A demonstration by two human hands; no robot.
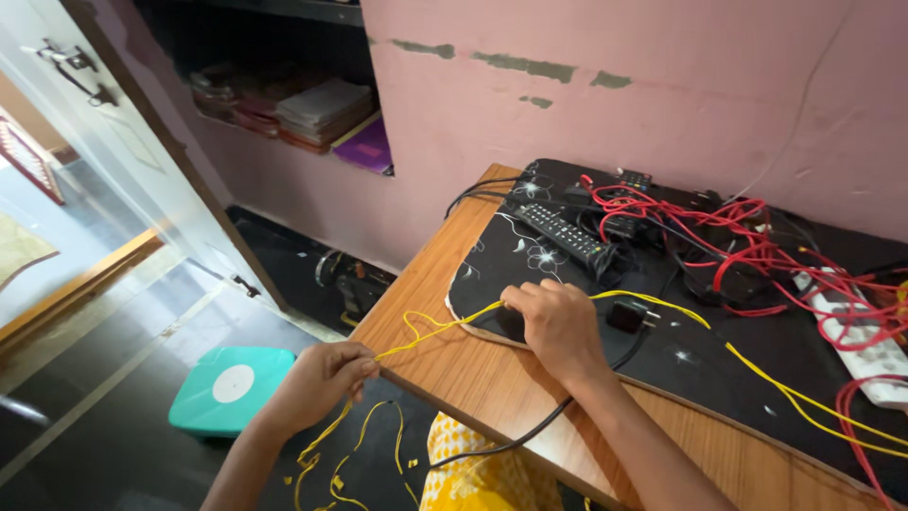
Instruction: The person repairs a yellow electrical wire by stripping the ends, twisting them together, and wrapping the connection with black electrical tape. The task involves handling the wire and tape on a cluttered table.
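A thin yellow insulated wire (445, 326) runs in a taut line from the left hand (317, 378), just off the front edge of the brown wooden desk (492, 378), up to the right hand (558, 326), which rests on the edge of a black floral mat (530, 255). The left grip is pinched on the wire between thumb and fingertips; the right grip is clenched over the same wire, knuckles up. Past the right hand the wire goes on across the mat toward the right edge of the view as two strands. Below the left hand its loose end hangs in kinked loops above the dark floor. A black cable (530, 431) passes under the right forearm. Farther back lie a long black remote control (563, 232), tangled red wires (757, 251) and a white power strip (865, 345).
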